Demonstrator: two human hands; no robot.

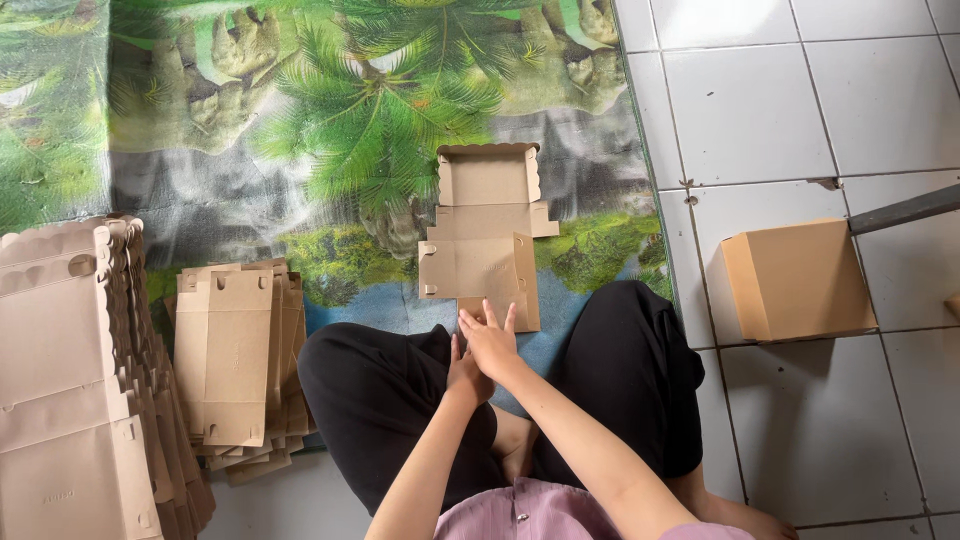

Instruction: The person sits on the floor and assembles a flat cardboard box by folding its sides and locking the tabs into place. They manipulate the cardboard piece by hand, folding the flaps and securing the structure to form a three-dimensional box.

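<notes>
While we sit cross-legged, our right hand (pixel 490 340) lies spread over our left hand (pixel 464 372), holding nothing, fingertips just touching the half-folded box (pixel 482 235) lying on the mat (pixel 200 190) ahead.

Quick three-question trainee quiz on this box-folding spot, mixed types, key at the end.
1. True or false: both hands are pressed together above the lap.
2. Where does the stack of flat cardboard sheets lie? A) on the person's left B) on the white tiles
3. What stands on the tiles at the person's right?

Key: 1 true. 2 A. 3 A closed cardboard box.
</notes>
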